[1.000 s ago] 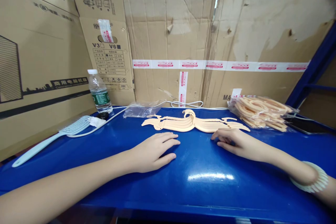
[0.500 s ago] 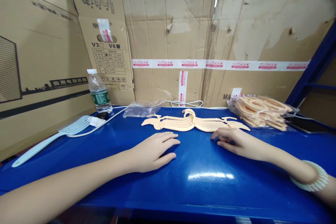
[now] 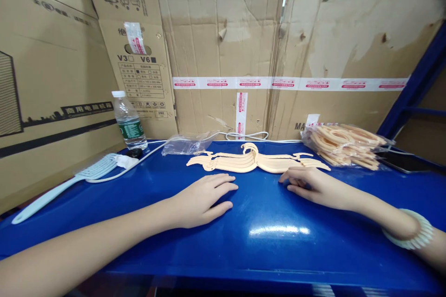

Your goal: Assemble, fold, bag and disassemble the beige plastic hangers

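Hangers (image 3: 275,164) nested flat, mid-surface (image 3: 209,255), near back edge. Looks like pause: left hand (image 3: 202,199) palm down, fingers loosely spread, empty; right hand (image 3: 311,186) half-curled, nothing visible in it, just in front of hangers, contact unclear. Any pickup calls for reaching forward, fingers opening round hanger. Bagged hangers (image 3: 343,146) toward back right corner. Vs earlier frame: view shifted slightly; hands, hangers unmoved.

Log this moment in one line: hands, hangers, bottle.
left hand: empty, palm down on blue table | right hand: empty, loosely curled, near hanger stack | bagged hangers: right rear | bottle: standing, left rear
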Motion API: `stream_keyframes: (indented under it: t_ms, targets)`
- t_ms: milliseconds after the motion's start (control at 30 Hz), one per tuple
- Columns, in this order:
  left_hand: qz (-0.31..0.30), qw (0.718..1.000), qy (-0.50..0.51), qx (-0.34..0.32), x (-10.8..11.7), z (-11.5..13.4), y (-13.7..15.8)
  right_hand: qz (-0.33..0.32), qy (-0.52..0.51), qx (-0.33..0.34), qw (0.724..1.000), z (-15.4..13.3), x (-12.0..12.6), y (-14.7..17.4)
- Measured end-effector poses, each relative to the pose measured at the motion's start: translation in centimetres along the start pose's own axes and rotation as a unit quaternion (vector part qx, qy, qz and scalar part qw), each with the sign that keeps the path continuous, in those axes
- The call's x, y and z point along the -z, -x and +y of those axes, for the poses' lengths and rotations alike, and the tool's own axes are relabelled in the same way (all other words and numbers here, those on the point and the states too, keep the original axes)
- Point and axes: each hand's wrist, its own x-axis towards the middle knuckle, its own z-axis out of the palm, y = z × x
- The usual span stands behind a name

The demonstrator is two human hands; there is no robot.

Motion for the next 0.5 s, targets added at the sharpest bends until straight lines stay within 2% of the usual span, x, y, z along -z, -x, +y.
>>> stream_keyframes:
  t_ms: [500]
  targets:
    - [-0.015, 1.000, -0.025, 0.004, 0.12, 0.03, -0.03, -0.006, 0.005, -0.002, 1.000, -0.03, 0.02, 0.06]
